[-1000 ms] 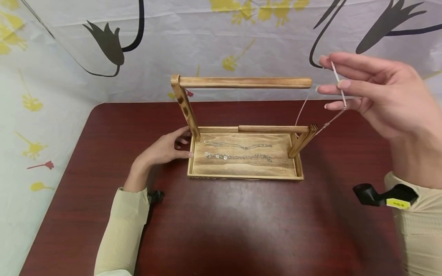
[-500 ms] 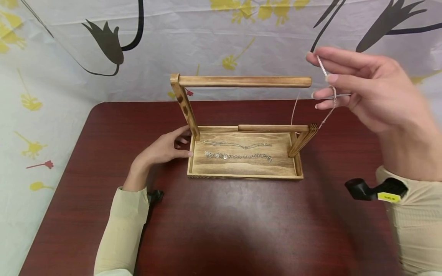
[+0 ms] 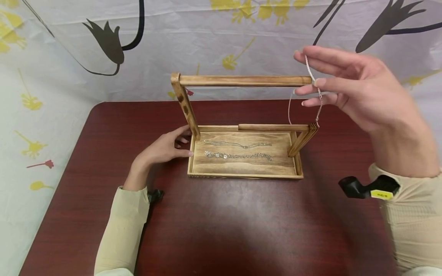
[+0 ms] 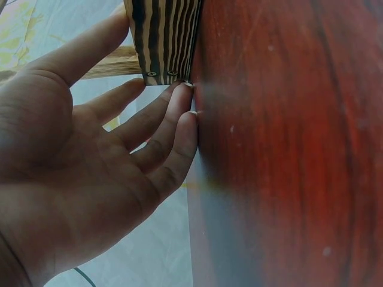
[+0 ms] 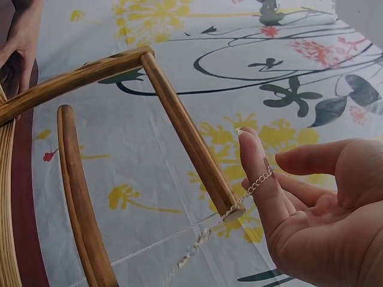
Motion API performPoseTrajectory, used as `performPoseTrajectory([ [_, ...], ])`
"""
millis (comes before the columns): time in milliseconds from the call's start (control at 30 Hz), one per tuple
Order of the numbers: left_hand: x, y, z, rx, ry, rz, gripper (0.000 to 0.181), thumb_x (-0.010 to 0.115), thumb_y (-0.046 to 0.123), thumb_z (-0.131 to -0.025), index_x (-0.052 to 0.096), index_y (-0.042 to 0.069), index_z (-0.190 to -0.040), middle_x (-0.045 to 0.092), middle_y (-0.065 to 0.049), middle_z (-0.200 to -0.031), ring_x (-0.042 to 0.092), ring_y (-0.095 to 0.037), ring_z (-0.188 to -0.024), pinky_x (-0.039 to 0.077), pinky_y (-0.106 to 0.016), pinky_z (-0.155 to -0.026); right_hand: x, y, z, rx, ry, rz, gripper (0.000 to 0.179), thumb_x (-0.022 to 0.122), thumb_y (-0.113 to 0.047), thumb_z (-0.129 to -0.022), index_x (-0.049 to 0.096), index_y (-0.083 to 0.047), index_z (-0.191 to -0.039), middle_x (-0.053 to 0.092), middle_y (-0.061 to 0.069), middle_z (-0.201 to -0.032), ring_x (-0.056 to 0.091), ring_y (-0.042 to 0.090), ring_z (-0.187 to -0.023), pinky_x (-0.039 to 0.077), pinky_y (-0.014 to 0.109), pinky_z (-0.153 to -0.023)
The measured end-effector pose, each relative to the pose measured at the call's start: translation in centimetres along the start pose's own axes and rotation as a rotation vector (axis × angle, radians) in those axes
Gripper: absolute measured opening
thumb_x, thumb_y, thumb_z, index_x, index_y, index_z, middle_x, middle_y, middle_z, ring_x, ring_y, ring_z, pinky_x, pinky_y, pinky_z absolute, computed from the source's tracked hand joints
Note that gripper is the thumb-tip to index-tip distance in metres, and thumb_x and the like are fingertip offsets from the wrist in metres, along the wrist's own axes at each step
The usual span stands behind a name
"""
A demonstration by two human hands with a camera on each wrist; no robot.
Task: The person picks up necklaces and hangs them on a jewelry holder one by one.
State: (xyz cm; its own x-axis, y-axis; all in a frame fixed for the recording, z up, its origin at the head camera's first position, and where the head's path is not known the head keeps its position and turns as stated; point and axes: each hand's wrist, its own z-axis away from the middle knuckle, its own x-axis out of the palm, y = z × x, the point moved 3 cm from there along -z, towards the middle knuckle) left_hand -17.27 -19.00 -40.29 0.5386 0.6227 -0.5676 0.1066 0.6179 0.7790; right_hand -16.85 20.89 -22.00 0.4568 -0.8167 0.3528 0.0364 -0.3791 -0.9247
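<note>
My right hand [image 3: 362, 86] pinches a thin silver chain necklace [image 3: 308, 67] between thumb and fingers, beside the free right end of the upper bar [image 3: 241, 81] of a wooden jewelry stand. The necklace hangs in a loop below the fingers. In the right wrist view, the chain [image 5: 260, 181] crosses the bar's round end [image 5: 235, 214]; whether they touch, I cannot tell. At the stand's left end, my left hand [image 3: 160, 147] rests against the tray [image 3: 245, 176], thumb at its rim. The left wrist view has those fingertips touching the striped wooden end [image 4: 164, 42] and the tabletop.
Two silver chains lie in the tray: a thin one [image 3: 224, 144] behind and a thicker one with charms [image 3: 238, 156] in front. A lower bar [image 3: 272, 127] stands on the right post. The dark red table [image 3: 224, 230] meets a flower-patterned cloth [image 3: 207, 38] behind.
My right hand has moved left with the necklace, from beyond the upper bar's free end to right beside it. The left hand and the stand have stayed put.
</note>
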Motion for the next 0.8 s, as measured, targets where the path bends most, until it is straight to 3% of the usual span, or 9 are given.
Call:
performPoseTrajectory([
  [167, 0.0, 0.0, 0.0, -0.004, -0.002, -0.001, 0.087, 0.077, 0.02, -0.089, 0.025, 0.012, -0.158, 0.044, -0.012, -0.149, 0.053, -0.03, -0.123, 0.046, -0.044, -0.102, 0.6, -0.2, -0.2, 0.001, 0.019, 0.028, 0.058, 0.041, 0.028, -0.091, 0.043, 0.008, -0.146, 0.045, 0.022, -0.149, 0.069, 0.042, -0.096, 0.057, 0.044, -0.082],
  [333, 0.0, 0.1, 0.0, -0.006, -0.004, 0.002, 0.087, 0.077, 0.02, -0.089, 0.025, 0.012, -0.158, 0.044, -0.011, -0.149, 0.053, -0.029, -0.124, 0.046, -0.044, -0.102, 1.3, -0.2, -0.6, 0.002, -0.033, 0.012, 0.063, 0.036, 0.03, -0.09, 0.04, 0.006, -0.148, 0.038, 0.019, -0.154, 0.064, 0.043, -0.109, 0.056, 0.04, -0.086],
  [500, 0.1, 0.0, 0.0, -0.001, 0.0, 0.0, 0.087, 0.078, 0.019, -0.089, 0.026, 0.011, -0.158, 0.045, -0.012, -0.149, 0.053, -0.03, -0.123, 0.046, -0.044, -0.102, 1.8, 0.1, -1.1, -0.018, -0.071, 0.03, 0.066, 0.031, 0.031, -0.089, 0.039, 0.006, -0.149, 0.037, 0.018, -0.155, 0.064, 0.042, -0.111, 0.057, 0.04, -0.085],
  [800, 0.0, 0.0, 0.0, 0.005, 0.004, 0.0, 0.086, 0.078, 0.019, -0.089, 0.026, 0.011, -0.158, 0.046, -0.012, -0.148, 0.053, -0.03, -0.123, 0.046, -0.043, -0.102, 2.3, 0.8, -1.9, -0.026, -0.076, 0.01, 0.061, 0.044, 0.028, -0.09, 0.042, 0.007, -0.147, 0.038, 0.02, -0.153, 0.066, 0.041, -0.107, 0.056, 0.041, -0.085],
])
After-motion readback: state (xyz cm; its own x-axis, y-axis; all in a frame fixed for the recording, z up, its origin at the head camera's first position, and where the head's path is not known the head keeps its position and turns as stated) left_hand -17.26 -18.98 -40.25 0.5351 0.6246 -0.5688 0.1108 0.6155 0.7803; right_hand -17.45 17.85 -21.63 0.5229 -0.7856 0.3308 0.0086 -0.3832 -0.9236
